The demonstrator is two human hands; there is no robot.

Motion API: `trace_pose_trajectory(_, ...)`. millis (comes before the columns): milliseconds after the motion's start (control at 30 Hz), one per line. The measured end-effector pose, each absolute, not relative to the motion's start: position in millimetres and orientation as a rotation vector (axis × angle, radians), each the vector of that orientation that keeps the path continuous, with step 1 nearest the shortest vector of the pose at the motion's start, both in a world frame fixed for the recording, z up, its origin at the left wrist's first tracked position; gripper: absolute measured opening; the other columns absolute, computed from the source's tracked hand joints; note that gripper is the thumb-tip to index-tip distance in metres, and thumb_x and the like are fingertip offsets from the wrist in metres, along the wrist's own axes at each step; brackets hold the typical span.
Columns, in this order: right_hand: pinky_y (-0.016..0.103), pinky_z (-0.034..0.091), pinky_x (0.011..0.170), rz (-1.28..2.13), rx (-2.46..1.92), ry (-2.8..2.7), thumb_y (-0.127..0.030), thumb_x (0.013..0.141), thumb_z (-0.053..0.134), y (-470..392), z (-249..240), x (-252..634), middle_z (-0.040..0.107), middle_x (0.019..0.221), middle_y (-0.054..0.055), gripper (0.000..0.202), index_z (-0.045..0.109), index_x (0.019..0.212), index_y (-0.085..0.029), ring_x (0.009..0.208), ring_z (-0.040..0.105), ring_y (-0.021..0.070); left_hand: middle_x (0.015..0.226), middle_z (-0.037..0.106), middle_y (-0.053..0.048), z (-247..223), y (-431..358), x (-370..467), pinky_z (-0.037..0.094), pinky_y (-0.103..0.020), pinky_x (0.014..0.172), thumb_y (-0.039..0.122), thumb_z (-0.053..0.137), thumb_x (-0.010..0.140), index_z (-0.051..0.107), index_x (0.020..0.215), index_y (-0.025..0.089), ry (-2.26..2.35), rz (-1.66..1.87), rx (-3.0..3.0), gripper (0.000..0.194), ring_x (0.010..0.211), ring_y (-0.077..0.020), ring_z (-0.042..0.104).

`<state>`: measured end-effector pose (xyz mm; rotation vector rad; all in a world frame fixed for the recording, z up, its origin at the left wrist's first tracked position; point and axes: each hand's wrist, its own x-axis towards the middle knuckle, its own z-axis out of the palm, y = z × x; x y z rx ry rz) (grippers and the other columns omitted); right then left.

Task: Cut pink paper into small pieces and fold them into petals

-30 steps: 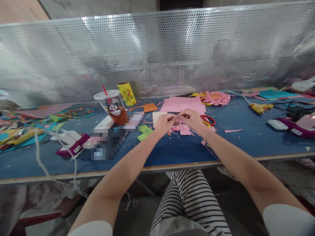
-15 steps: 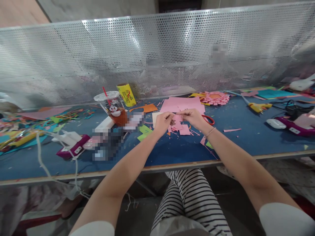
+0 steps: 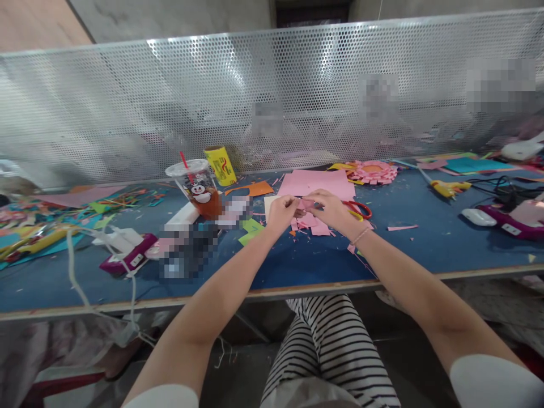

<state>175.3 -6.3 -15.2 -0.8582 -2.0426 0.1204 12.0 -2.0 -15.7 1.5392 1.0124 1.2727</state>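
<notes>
Between my two hands is a small piece of pink paper (image 3: 305, 204), pinched by the fingertips of both. My left hand (image 3: 283, 212) closes on its left side, and my right hand (image 3: 329, 208) grips its right side with bent fingers. Below them lie pink paper scraps (image 3: 319, 226) and thin cut strips. Just behind the hands rests a larger pink sheet (image 3: 314, 182). Scissors with red and yellow handles (image 3: 366, 211) lie by my right hand, partly hidden by it. A pink paper rosette (image 3: 374, 171) sits at the back.
A drink cup with a red straw (image 3: 199, 195) stands left, near a yellow packet (image 3: 221, 166). Power strips (image 3: 127, 255) with white cords lie at the left, and a yellow glue gun (image 3: 448, 187) at the right. A perforated metal screen (image 3: 297, 85) closes the table's back.
My right hand has turned and its fingers have bent more around the pink paper, which now shows between the hands. The scissors' yellow handle has come into view. My left hand has hardly moved.
</notes>
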Motion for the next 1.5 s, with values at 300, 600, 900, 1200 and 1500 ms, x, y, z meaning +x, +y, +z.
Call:
trace_pose_trajectory(300,0.028,0.045,0.072,0.249,-0.974,-1.962,-0.020,0.079,0.052,-5.1,-17.1,173.5,0.067,0.089,0.007,0.024,0.066,0.098,-0.018,0.080,0.060,0.0164,0.066,0.060,-0.002,-16.4,-2.4,9.3,0.054,-0.029,0.064,0.041,0.068,0.062,0.054,0.075,0.013,0.884,1.207,1.704,0.034,0.064,-0.0121,0.061)
trace_pose_trajectory(600,0.028,0.043,0.062,0.270,-1.063,-1.917,-0.017,0.076,0.042,-7.8,-15.1,172.6,0.062,0.070,0.003,0.018,0.060,0.073,-0.017,0.065,0.057,0.0154,0.059,0.048,0.004,-16.2,-1.6,9.2,0.055,-0.031,0.062,0.033,0.063,0.066,0.051,0.067,0.014,0.919,1.226,1.684,0.023,0.057,-0.0087,0.054)
trace_pose_trajectory(900,0.027,0.051,0.061,0.941,-0.925,-1.543,-0.026,0.067,0.052,-5.4,-16.2,170.0,0.050,0.060,-0.004,0.009,0.048,0.065,-0.018,0.056,0.053,0.0098,0.062,0.048,0.004,-16.7,-0.4,9.2,0.054,-0.027,0.061,0.028,0.065,0.063,0.053,0.070,0.014,0.817,1.231,1.490,0.020,0.058,-0.0070,0.052)
trace_pose_trajectory(1200,0.025,0.045,0.055,0.778,-0.985,-1.572,-0.027,0.065,0.056,-7.1,-12.4,173.0,0.052,0.060,-0.003,0.012,0.052,0.069,-0.017,0.055,0.051,0.0105,0.063,0.053,0.003,-14.1,-3.5,9.3,0.053,-0.025,0.062,0.023,0.062,0.063,0.059,0.070,0.014,0.813,1.257,1.498,0.013,0.058,-0.0067,0.052)
trace_pose_trajectory(1500,0.024,0.043,0.059,0.639,-0.906,-1.638,-0.025,0.069,0.054,-1.7,-14.4,176.2,0.059,0.067,0.001,0.014,0.061,0.076,-0.015,0.061,0.053,0.0109,0.068,0.061,-0.001,-12.0,-2.0,7.9,0.053,-0.030,0.063,0.029,0.058,0.062,0.063,0.081,0.015,0.670,1.196,1.287,0.024,0.061,-0.0116,0.058)
